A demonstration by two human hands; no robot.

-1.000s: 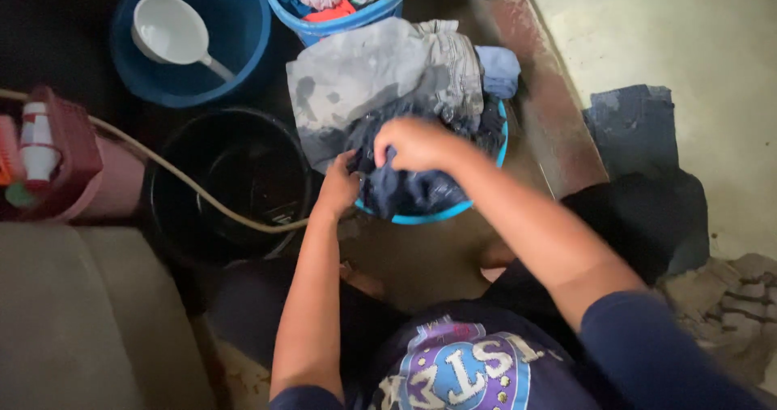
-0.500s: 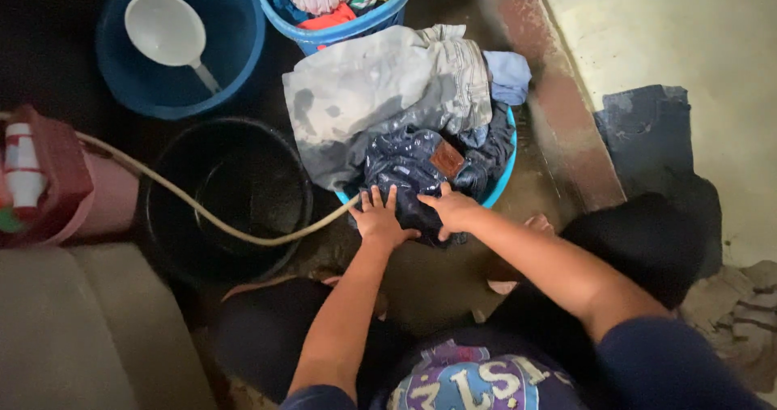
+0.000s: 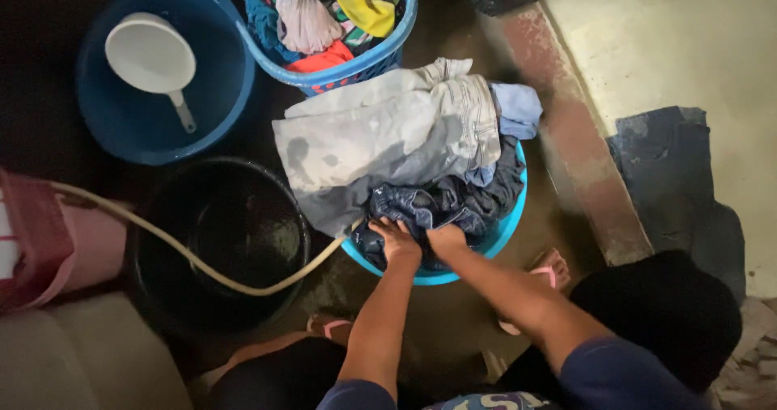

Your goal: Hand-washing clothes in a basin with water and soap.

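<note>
Both my hands press into a dark blue denim garment [image 3: 441, 203] lying in a light blue basin [image 3: 506, 232] on the wet floor. My left hand [image 3: 398, 240] grips the cloth at the near left of the basin. Beside it, my right hand [image 3: 445, 238] is closed on the same garment. Grey trousers [image 3: 380, 147] and a pale blue cloth [image 3: 516, 109] are heaped over the far side of the basin.
A black bucket [image 3: 218, 240] stands left of the basin with a tan hose [image 3: 186, 252] running across it. Behind are a blue tub [image 3: 235, 70] holding a white dipper [image 3: 150, 54] and a blue laundry basket [image 3: 364, 62] of coloured clothes. A raised ledge [image 3: 566, 135] runs at right.
My hands have drawn back to the near edge of the basin and sunk into the dark garment. My right hand was on top of the pile a second ago.
</note>
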